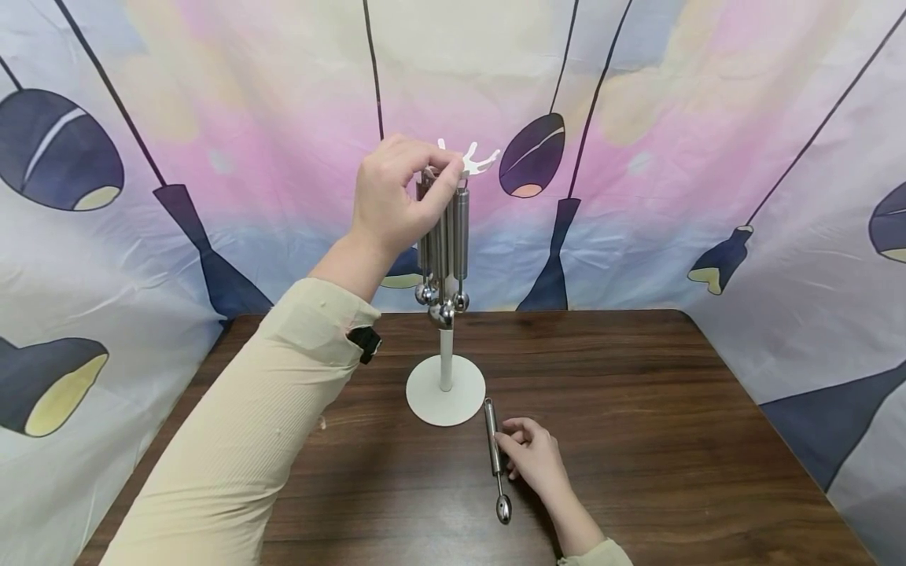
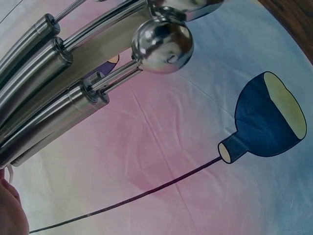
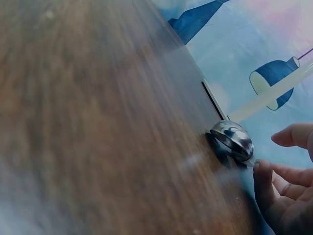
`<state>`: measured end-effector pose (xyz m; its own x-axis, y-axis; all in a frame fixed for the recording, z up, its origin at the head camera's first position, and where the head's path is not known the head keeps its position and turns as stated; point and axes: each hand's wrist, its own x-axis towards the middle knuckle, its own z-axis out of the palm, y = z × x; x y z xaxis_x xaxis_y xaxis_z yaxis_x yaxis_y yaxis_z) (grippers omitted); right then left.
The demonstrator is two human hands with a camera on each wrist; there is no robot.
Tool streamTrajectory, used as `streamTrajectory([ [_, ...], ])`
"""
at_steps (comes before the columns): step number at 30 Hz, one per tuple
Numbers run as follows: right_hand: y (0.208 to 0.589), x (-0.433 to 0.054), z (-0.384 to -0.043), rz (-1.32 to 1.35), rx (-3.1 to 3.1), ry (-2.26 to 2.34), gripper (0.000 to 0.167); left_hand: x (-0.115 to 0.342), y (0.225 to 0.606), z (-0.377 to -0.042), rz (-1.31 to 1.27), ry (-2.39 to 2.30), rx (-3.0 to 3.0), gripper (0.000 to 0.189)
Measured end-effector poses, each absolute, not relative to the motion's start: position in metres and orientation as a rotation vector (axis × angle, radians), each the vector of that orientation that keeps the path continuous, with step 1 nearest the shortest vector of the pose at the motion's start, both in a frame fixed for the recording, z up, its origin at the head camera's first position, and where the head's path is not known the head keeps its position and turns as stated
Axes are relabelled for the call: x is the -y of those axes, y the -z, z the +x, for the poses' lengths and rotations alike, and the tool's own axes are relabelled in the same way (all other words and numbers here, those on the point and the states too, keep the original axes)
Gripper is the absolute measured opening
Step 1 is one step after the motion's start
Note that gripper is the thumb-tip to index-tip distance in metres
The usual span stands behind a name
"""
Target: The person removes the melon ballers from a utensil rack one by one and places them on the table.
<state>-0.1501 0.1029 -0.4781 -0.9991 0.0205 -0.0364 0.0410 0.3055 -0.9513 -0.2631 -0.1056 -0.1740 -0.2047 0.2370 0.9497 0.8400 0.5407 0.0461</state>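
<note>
Several steel melon ballers [image 1: 440, 236] hang by their handles, bowls down, from a white stand [image 1: 447, 393] with upward-curving prongs. At the top of the stand, my left hand [image 1: 399, 189] pinches thumb and finger together at a handle's end beside a prong; the exact contact is hidden. Close up, the left wrist view shows the handles and a shiny round bowl [image 2: 163, 45]. Another melon baller [image 1: 493, 440] lies on the table, right of the stand's base. My right hand [image 1: 536, 460] is beside its handle, thumb and forefinger apart in the right wrist view, near the scoop [image 3: 234, 138].
The dark wood-grain table [image 1: 637, 393] extends to both sides of the stand. A pastel cloth [image 1: 283, 94] printed with dark lamp shapes hangs behind and around the table. A small pale speck [image 1: 322, 423] lies left of the base.
</note>
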Motion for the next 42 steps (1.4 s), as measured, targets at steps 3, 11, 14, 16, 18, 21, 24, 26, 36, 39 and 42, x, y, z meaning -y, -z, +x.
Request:
streamTrajectory([
  [3, 0.476, -0.104, -0.151, 0.064, -2.512, 1.857, 0.032, 0.105, 0.174, -0.263, -0.914, 0.702, 1.726, 0.023],
  [11, 0.468, -0.104, -0.152, 0.089, -2.504, 1.872, 0.032, 0.103, 0.174, -0.262, -0.914, 0.687, 1.720, 0.022],
  [14, 0.464, -0.104, -0.154, 0.086, -2.510, 1.879, 0.032, 0.102, 0.173, -0.263, -0.911, 0.687, 1.720, 0.022],
  [16, 0.461, -0.104, -0.155, 0.070, -2.511, 1.889, 0.032, 0.101, 0.173, -0.263, -0.908, 0.687, 1.721, 0.022],
  [18, 0.457, -0.104, -0.156, 0.057, -2.513, 1.893, 0.033, 0.101, 0.173, -0.263, -0.905, 0.683, 1.720, 0.022],
  [21, 0.448, -0.104, -0.157, 0.043, -2.511, 1.898, 0.032, 0.100, 0.173, -0.263, -0.899, 0.677, 1.722, 0.022],
  [24, 0.440, -0.103, -0.159, 0.039, -2.516, 1.906, 0.032, 0.100, 0.173, -0.264, -0.883, 0.670, 1.731, 0.022],
  [26, 0.433, -0.102, -0.160, 0.034, -2.515, 1.909, 0.033, 0.101, 0.173, -0.264, -0.874, 0.670, 1.738, 0.022],
  [36, 0.385, -0.103, -0.168, -0.139, -2.502, 1.996, 0.029, 0.104, 0.173, -0.264, -0.884, 0.722, 1.772, 0.019],
  [39, 0.367, -0.103, -0.171, -0.200, -2.447, 2.036, 0.030, 0.105, 0.172, -0.264, -0.884, 0.714, 1.782, 0.019],
  [42, 0.350, -0.103, -0.176, -0.274, -2.424, 2.061, 0.030, 0.105, 0.172, -0.264, -0.881, 0.711, 1.789, 0.019],
])
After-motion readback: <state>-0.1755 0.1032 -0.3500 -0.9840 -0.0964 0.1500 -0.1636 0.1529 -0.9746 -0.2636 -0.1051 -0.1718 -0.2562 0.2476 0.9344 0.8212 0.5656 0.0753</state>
